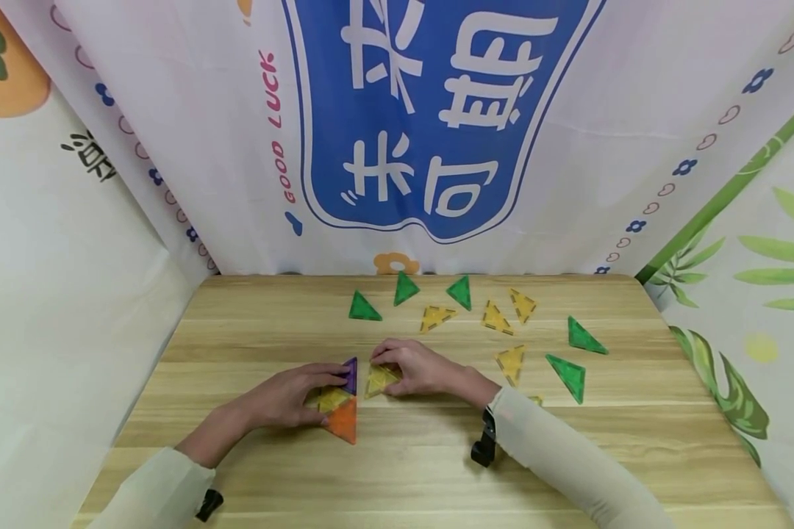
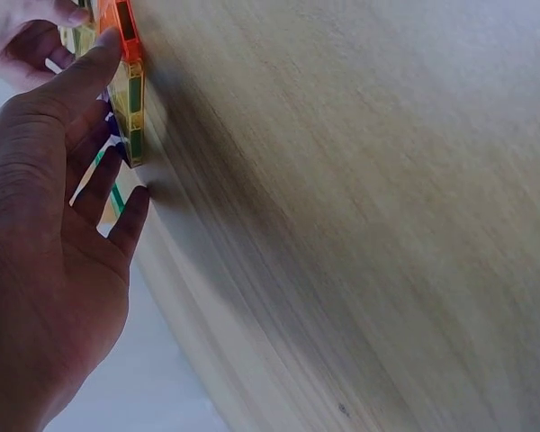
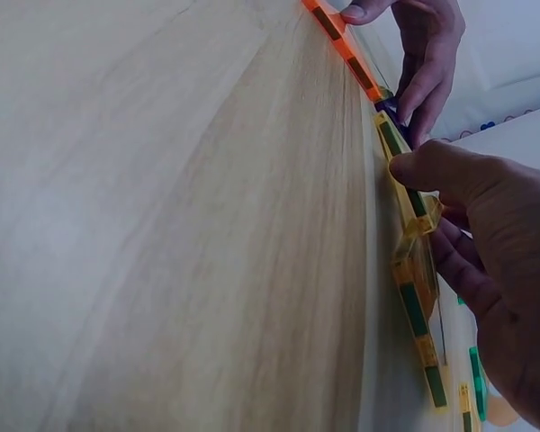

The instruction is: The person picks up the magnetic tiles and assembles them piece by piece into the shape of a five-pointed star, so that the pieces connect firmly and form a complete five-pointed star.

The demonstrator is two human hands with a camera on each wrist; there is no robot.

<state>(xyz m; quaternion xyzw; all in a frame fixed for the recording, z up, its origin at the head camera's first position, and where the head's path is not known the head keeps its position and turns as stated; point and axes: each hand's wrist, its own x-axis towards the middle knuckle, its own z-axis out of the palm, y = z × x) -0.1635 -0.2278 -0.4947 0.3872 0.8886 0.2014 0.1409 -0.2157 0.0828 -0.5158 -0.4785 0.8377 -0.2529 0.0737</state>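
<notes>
The left hand [image 1: 284, 397] lay with fingers loosely extended, fingertips on the purple tile [image 1: 351, 383] and thumb at the orange tile [image 1: 344, 422], apparently to keep both against the inner yellow tile [image 1: 331, 400]. The right hand [image 1: 423, 369] pinched the outer yellow tile [image 1: 378, 379] between thumb and fingers, probably so that its left side stayed uncovered. That tile sat just right of the group's straight edge, a narrow gap between them. Open wood stretched toward the near side of the table [image 1: 410, 474]; the loose green tiles [image 1: 462, 292] and loose yellow tiles [image 1: 512, 363] crowded the back and right.
</notes>
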